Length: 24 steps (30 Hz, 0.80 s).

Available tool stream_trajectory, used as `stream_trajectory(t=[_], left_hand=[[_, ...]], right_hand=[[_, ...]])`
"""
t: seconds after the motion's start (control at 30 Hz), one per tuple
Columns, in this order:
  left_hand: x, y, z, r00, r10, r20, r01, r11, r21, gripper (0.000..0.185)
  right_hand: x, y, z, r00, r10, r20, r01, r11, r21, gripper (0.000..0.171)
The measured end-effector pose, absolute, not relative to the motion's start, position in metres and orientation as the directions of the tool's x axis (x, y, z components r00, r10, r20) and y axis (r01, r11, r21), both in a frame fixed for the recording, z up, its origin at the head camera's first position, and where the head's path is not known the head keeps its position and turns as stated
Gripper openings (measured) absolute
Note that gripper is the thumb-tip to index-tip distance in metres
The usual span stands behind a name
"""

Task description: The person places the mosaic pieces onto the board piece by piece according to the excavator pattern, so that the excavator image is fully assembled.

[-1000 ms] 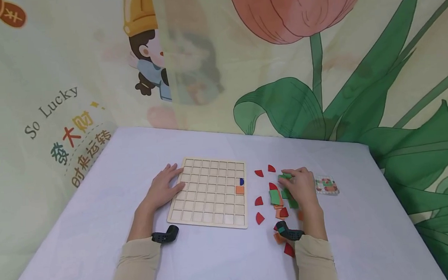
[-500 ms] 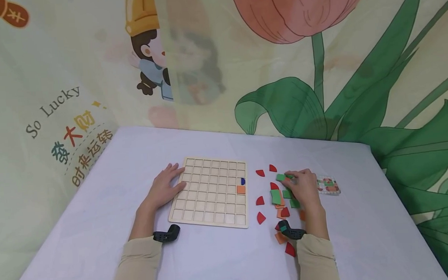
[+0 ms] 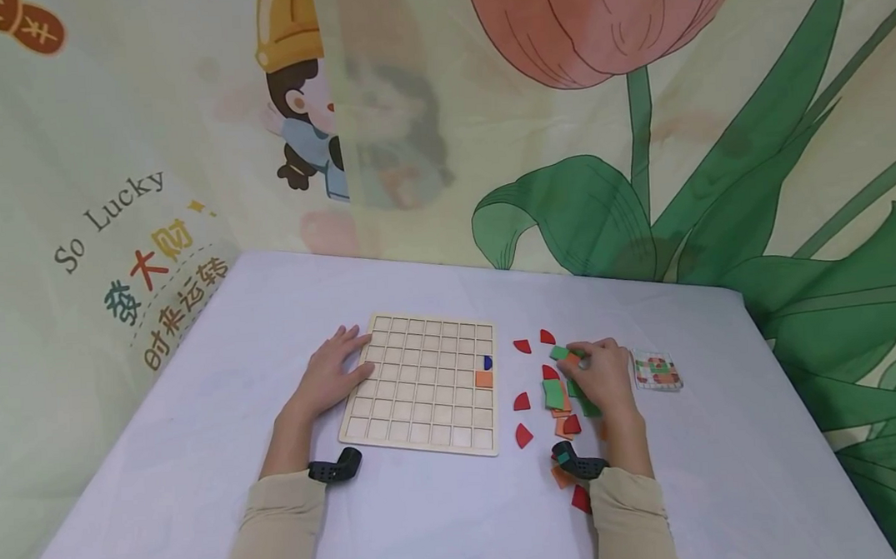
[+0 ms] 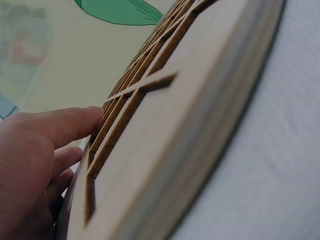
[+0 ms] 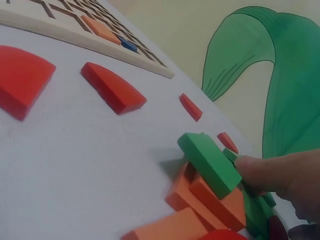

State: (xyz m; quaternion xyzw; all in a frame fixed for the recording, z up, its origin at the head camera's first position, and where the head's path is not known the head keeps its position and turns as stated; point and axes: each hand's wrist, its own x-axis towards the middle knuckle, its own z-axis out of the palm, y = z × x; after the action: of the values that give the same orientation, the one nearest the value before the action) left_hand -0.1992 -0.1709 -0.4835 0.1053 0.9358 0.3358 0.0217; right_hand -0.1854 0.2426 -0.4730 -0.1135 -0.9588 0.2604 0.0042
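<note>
The left hand (image 3: 325,378) lies flat at the left edge of the wooden grid board (image 3: 422,381), its fingers (image 4: 60,125) straight and relaxed, their tips resting on the board's rim and grasping nothing. The board sits mid-desk, nearer the far edge than the near one; in its rightmost column lie a blue piece (image 3: 485,362) and, just below it, an orange square (image 3: 483,379). On the pale desk (image 3: 200,457) right of the board, red quarter-round pieces (image 3: 521,345) lie scattered beside a loose heap of green and orange tiles (image 3: 554,396). The right hand (image 3: 602,373) rests over that heap, its fingers (image 5: 270,172) curled and pinching a green tile (image 3: 560,353), which is tilted up off the orange tiles under it at the heap's far side. Just right of this hand lies a small pattern card (image 3: 656,370), toward the desk's right edge. Both forearms wear beige sleeves (image 3: 274,529).
</note>
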Motion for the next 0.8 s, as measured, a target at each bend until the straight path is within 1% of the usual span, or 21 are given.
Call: stream_trajectory(t=[0.2,0.33,0.47,0.63,0.7,0.8], left_hand=[[-0.198,-0.17,-0.483,-0.978,0.206,0.022,0.173,0.753,0.635,0.056],[-0.198,-0.17,-0.482,-0.979,0.205,0.024,0.173,0.754,0.634,0.056],[-0.198,-0.169,-0.483,-0.978,0.207,0.027,0.177,0.754,0.632,0.056],[-0.199,-0.171,-0.485,-0.978,0.209,0.03,0.179,0.75,0.637,0.057],[-0.199,-0.171,-0.486,-0.977,0.21,0.029,0.18,0.751,0.635,0.057],[-0.2,-0.172,-0.487,-0.978,0.206,0.03,0.179,0.756,0.629,0.057]], right_hand=[[-0.186,0.238,-0.472,-0.969,0.247,-0.025,0.225,0.83,-0.51,0.042],[-0.186,0.226,-0.465,-0.972,0.235,0.027,0.184,0.823,-0.538,0.04],[-0.185,0.192,-0.455,-0.987,0.145,0.074,0.082,0.836,-0.542,0.039],[-0.185,0.145,-0.456,-0.995,-0.014,0.102,-0.061,0.878,-0.475,0.035],[-0.185,0.133,-0.46,-0.993,-0.034,0.113,-0.081,0.889,-0.451,0.033],[-0.185,0.124,-0.465,-0.99,-0.041,0.133,-0.097,0.891,-0.443,0.033]])
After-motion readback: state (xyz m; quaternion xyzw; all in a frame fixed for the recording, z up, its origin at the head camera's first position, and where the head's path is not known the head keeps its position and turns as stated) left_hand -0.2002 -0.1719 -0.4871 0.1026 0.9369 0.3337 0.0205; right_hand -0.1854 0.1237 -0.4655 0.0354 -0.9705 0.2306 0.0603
